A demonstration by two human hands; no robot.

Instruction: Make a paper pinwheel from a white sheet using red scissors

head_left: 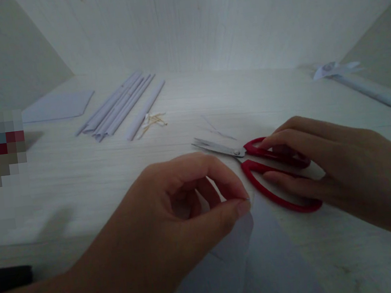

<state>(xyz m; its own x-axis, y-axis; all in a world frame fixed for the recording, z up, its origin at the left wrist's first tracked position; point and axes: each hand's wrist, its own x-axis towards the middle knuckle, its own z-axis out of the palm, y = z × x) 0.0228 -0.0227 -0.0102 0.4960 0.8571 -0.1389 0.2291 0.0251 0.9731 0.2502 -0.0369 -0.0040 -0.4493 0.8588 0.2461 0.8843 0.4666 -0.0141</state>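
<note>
My left hand (194, 198) pinches the top edge of a white sheet of paper (274, 255) between thumb and forefinger. The sheet hangs or lies below that pinch, partly covered by the hand, and a fold or overlap runs down it. Red-handled scissors (240, 152) are in my right hand (327, 159), with fingers in the upper loop and the thumb in the lower one. Their blades point left, beyond my left fingertips, and look nearly closed. Thin paper slivers (218, 129) lie just behind the blades.
Several rolled paper tubes (120, 103) lie at the back left, beside cotton swabs (153, 122). Flat paper (60, 106) rests farther left. A long paper roll with a frilled end (368, 84) lies at the right. A dark object (8, 280) sits at the left edge. Pale walls enclose the back.
</note>
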